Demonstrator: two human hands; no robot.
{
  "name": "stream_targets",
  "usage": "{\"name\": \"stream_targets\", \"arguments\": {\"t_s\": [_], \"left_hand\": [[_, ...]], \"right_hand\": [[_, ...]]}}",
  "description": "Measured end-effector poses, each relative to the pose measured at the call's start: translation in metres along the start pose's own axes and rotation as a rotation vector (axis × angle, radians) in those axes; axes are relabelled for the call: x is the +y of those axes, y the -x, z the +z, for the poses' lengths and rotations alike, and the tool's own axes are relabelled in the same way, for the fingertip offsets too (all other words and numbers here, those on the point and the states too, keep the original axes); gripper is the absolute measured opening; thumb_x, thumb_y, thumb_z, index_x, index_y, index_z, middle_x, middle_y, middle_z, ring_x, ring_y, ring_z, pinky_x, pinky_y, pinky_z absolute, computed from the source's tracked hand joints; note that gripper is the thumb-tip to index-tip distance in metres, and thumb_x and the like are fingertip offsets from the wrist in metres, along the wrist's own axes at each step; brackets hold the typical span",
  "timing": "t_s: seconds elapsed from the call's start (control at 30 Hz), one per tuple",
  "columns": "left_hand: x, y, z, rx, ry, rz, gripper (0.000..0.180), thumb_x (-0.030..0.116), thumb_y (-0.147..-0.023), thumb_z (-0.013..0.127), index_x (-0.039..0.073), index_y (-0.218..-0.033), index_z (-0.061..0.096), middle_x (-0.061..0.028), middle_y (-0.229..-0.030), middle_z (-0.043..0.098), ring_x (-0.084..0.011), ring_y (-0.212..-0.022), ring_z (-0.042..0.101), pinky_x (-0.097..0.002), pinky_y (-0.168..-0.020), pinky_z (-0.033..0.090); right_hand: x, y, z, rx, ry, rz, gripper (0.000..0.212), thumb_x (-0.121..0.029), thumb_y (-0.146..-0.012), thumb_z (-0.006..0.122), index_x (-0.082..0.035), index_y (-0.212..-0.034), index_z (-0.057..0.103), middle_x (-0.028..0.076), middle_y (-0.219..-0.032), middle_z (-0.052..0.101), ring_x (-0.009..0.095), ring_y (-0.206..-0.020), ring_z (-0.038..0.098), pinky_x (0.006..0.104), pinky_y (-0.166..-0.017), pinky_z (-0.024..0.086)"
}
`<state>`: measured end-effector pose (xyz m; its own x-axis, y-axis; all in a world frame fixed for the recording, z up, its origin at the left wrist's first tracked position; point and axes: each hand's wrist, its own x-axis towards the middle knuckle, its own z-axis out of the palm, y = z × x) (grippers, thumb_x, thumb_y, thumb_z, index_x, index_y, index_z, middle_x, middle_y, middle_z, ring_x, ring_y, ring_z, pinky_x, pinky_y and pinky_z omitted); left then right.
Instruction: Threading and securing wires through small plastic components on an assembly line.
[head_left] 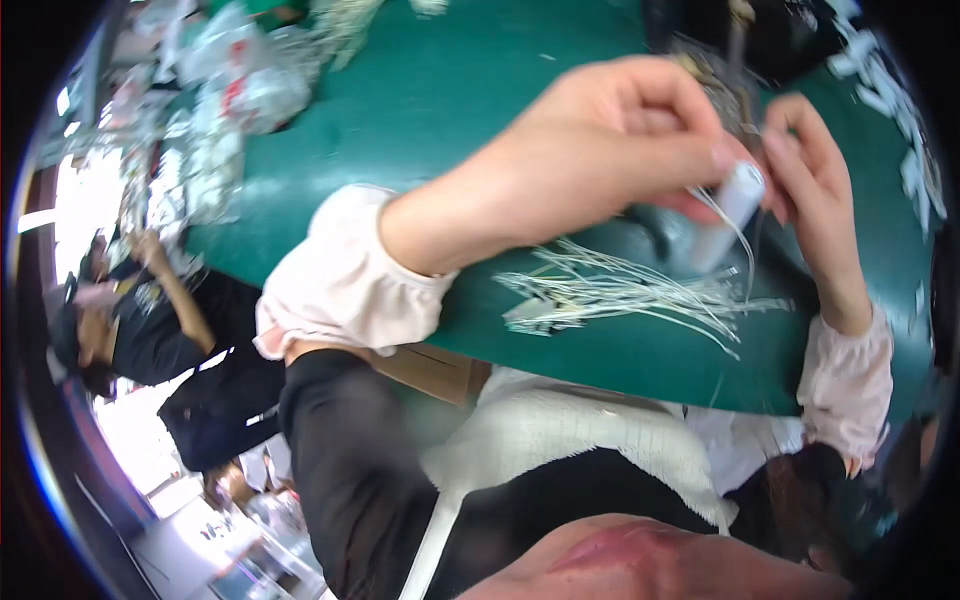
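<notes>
Close to the body is a white cloth apron (pixel 560 430) with a bumpy, fuzzy look, over black clothes. Just past it, under the edge of the tabletop, is a brown cardboard box (pixel 428 370). Only part of it shows, so I cannot tell what is in it.

The smooth, shiny green tabletop (pixel 420 110) comes next. On it, near the edge, lies a loose pile of thin white wires (pixel 640 295). They are long and bendy, and they cross over each other.

Above the right end of the pile is a smooth white tube-shaped piece (pixel 740 198). It is tilted and blurry. The left hand (pixel 620 140) has its thumb and fingers pinched together on the top end of this piece. A thin white wire (pixel 742 240) loops down beside it. The right hand (pixel 815 185) is just beside the piece, with its fingers bent and thumb and fingertip close together. I cannot tell if it grips anything. Both arms wear puffy, pale pink cloth sleeve covers (pixel 350 265) with gathered ends.

Behind the hands is a dark machine (pixel 735 60), too blurry to see well. Flat white strips (pixel 880 85) lie along the right side. Far off on the left are crinkly, see-through plastic bags (pixel 250 85) with red marks. What they hold is hard to see.
</notes>
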<state>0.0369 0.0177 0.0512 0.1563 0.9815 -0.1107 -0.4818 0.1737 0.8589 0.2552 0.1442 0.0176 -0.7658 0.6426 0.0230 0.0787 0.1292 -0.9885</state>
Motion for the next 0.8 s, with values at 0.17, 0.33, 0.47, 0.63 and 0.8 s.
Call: {"name": "stream_targets", "arguments": {"t_s": [0.17,0.33,0.47,0.63,0.8], "left_hand": [[0.04,0.071,-0.001,0.017,-0.211,0.182,0.015,0.01,-0.098,0.067,0.002,-0.098,0.054,-0.0216,-0.108,0.071,-0.0287,-0.1,0.072,-0.0363,-0.082,0.062],[0.039,0.193,-0.027,0.199,-0.233,0.527,0.021,0.017,-0.097,0.067,0.003,-0.093,0.051,-0.0285,-0.103,0.069,-0.0406,-0.098,0.072,-0.0438,-0.084,0.06],[0.016,0.304,-0.038,0.558,-0.31,0.503,0.019,0.013,-0.095,0.068,0.003,-0.094,0.052,-0.0272,-0.106,0.069,-0.0373,-0.1,0.071,-0.0453,-0.087,0.058],[-0.007,0.343,-0.018,1.135,-0.909,0.007,0.019,0.0,-0.092,0.069,-0.003,-0.11,0.066,-0.0116,-0.114,0.071,-0.0143,-0.102,0.067,-0.0292,-0.088,0.054],[-0.027,0.251,0.03,0.785,-0.602,0.556,0.034,0.006,-0.091,0.071,-0.006,-0.121,0.063,-0.0158,-0.108,0.069,-0.0224,-0.101,0.067,-0.034,-0.091,0.053]], "right_hand": [[0.011,0.004,0.002,-0.033,-0.003,0.04,0.013,-0.023,-0.108,0.053,-0.011,-0.107,0.05,-0.003,-0.064,0.054,0.001,-0.049,0.039,0.0161,-0.045,0.025],[0.02,0.003,0.011,-0.125,-0.021,0.033,0.011,-0.023,-0.109,0.051,-0.013,-0.105,0.048,-0.004,-0.063,0.052,0.0,-0.048,0.038,0.015,-0.044,0.025],[0.034,0.008,0.007,-0.111,-0.038,-0.009,0.01,-0.021,-0.109,0.05,-0.013,-0.104,0.048,-0.004,-0.062,0.052,0.0,-0.046,0.038,0.0153,-0.043,0.024],[0.031,0.005,0.005,-0.127,-0.008,-0.03,0.011,-0.022,-0.108,0.051,-0.013,-0.104,0.048,-0.003,-0.061,0.052,0.001,-0.045,0.038,0.0158,-0.042,0.024],[0.047,-0.005,0.009,-0.083,0.001,-0.043,0.012,-0.024,-0.108,0.051,-0.014,-0.102,0.049,-0.004,-0.061,0.052,0.001,-0.046,0.039,0.0161,-0.042,0.024]]}}
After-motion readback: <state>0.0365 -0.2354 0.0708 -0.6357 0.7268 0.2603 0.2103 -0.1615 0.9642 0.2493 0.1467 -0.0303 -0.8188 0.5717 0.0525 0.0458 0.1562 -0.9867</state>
